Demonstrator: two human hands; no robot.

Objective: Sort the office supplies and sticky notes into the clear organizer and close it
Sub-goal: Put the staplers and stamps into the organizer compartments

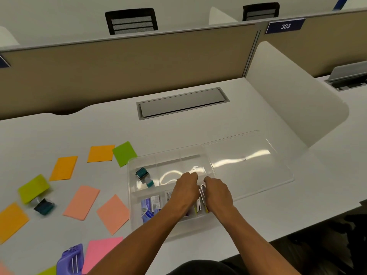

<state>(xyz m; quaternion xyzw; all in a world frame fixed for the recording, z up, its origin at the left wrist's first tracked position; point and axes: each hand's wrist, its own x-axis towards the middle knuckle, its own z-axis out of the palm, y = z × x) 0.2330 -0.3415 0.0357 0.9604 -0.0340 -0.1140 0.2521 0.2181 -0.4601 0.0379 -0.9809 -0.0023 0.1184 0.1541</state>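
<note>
1. Left hand (186,187) curled over clear organizer (137,213), grip contents hidden, can't tell.
2. Right hand (217,192) pinching a silvery item (202,192), front-right compartment.
3. Sticky notes (82,202) scattered left on desk (99,126).

table (248,225): white under my arms, with a grey hatch (182,103) set in it
organizer (206,223): clear, glossy white glare on its open lid (248,163)
sticky notes: orange (64,168), lime green (124,153), salmon (81,202), hot pink (99,253)
stamp in my organizer (141,173): teal with a dark body
stamp on the table (44,207): dark teal
small boxes in the near compartment (148,208): blue and white, with a black barcode print
stapler (70,259): purple
partition (127,62): tan, with a blue tag (285,26) lettered 303 in white
chairs (131,21): black, with grey mesh bands
</note>
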